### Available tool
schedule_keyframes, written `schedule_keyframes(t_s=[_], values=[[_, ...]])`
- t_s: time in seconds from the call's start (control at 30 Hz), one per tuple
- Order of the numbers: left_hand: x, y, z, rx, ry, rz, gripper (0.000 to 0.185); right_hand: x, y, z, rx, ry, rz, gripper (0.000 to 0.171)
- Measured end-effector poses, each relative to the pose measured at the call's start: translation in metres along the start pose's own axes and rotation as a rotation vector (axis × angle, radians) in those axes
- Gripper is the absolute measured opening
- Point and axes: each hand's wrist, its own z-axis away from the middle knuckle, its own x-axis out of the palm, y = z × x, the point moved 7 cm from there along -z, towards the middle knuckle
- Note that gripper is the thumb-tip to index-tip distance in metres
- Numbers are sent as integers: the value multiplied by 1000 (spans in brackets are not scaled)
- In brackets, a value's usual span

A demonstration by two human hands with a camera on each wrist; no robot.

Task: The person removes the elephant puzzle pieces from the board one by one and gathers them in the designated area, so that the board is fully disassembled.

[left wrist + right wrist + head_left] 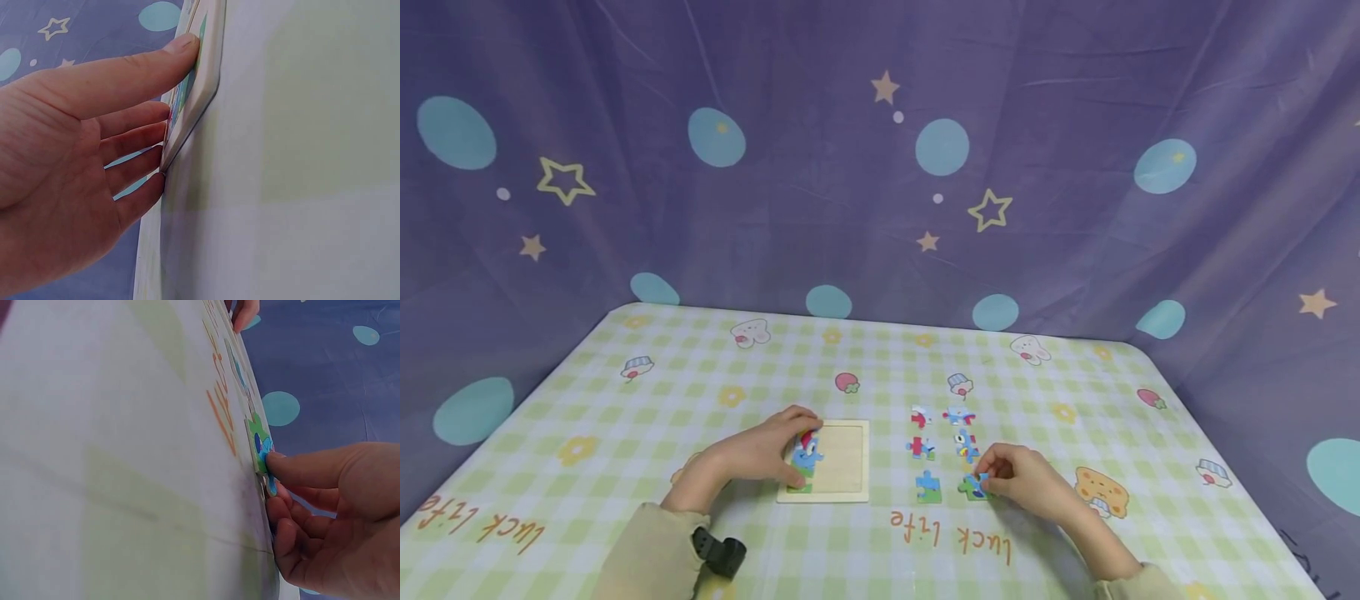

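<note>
Pinches puzzle piece in right hand; rests spread left hand on tray; risks slip from edge-only grip

The left arm rises from the lower left of the head view, its pale sleeve ending short of the wrist. The left hand sits left of the lower centre, thumb apart from the fingers. In the left wrist view, its thumb reaches toward the upper centre, nearly straight; the fingers fan below, gently bent. The right forearm slants up from the lower right; the right hand pinches with its thumb, the lower fingers curling inward.
</note>
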Motion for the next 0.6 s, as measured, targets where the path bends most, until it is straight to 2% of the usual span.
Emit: schedule_keyframes(t_s=[0.47,0.6], values=[[-1,0,1,-3,-5,5,79,2,3,-4,37,22,39,10],[0,1,0,0,-2,-2,78,1,1,-3,13,17,46,10]])
